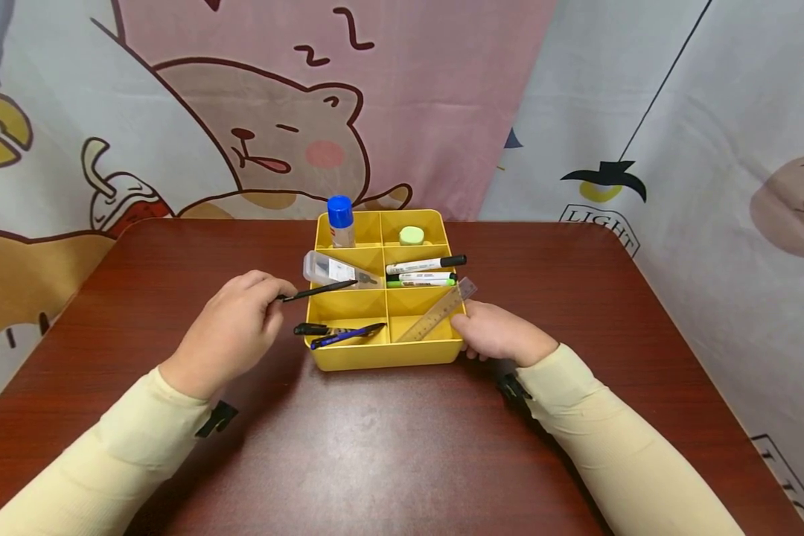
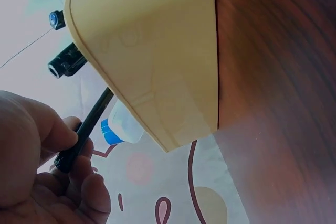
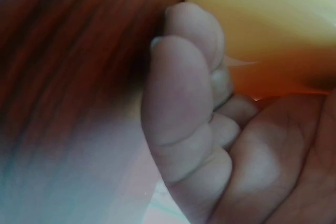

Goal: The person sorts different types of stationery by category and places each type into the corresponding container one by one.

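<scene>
My left hand (image 1: 231, 331) pinches one end of a slim black pen (image 1: 321, 289) between thumb and fingers, left of a yellow compartment box (image 1: 388, 357). The pen's other end reaches over the middle left compartment. In the left wrist view the pen (image 2: 89, 121) slants up past the box's rim. My right hand (image 1: 499, 331) holds the box at its front right side, thumb at the rim and other fingers curled lower down. In the right wrist view these fingers (image 3: 178, 93) are beside the yellow wall (image 3: 262, 30); the thumb's contact is hidden.
The box holds a blue-capped glue stick (image 1: 340, 221), a pale green rounded item (image 1: 412, 236), a clear plastic case (image 1: 328, 269), several markers (image 1: 422, 265), a clear ruler (image 1: 435, 313) and pens (image 1: 348, 336). It stands on a brown table (image 1: 402, 447) before a printed cloth (image 1: 442, 97).
</scene>
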{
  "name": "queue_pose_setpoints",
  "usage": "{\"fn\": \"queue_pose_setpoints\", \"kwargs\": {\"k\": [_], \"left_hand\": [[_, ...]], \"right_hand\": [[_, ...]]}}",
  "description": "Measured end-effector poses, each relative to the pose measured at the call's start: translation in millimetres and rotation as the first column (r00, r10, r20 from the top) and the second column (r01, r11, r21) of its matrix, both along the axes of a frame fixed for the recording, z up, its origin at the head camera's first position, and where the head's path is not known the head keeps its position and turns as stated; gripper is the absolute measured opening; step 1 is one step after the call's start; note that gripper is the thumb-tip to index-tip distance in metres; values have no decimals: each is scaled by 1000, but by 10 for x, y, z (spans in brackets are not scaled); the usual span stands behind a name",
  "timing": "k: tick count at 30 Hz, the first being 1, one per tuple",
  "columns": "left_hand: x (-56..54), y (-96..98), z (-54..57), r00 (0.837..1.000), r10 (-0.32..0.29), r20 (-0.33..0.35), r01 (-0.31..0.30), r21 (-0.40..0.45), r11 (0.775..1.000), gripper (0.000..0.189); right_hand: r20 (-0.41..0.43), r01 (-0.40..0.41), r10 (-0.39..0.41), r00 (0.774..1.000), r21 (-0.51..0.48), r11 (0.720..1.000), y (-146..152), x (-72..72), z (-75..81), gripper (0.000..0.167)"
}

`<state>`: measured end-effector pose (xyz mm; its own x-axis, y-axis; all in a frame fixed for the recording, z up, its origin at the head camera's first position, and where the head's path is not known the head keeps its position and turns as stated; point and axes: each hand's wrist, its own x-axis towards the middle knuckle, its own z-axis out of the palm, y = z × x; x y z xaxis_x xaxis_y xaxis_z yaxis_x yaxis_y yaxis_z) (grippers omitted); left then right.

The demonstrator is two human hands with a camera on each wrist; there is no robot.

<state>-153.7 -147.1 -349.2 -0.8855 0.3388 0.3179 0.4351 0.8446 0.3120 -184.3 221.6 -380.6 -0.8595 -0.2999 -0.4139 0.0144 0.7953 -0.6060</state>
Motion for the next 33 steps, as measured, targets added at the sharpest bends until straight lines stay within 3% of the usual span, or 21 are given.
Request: {"fn": "queue_pose_setpoints", "kwargs": {"k": [6, 16, 33], "left_hand": [[-9, 12, 4, 999, -21, 29, 22, -31, 999, 22], [-40, 23, 5, 999, -44, 18, 45, -61, 997, 23], [-29, 26, 1, 998, -61, -2, 61, -38, 997, 21]], "right_hand": [[7, 3, -3, 1000, -3, 1000, -14, 2, 5, 31], [8, 10, -10, 1000, 3, 1000, -11, 2, 7, 30], [9, 6, -6, 1000, 5, 1000, -3, -7, 6, 30]]}}
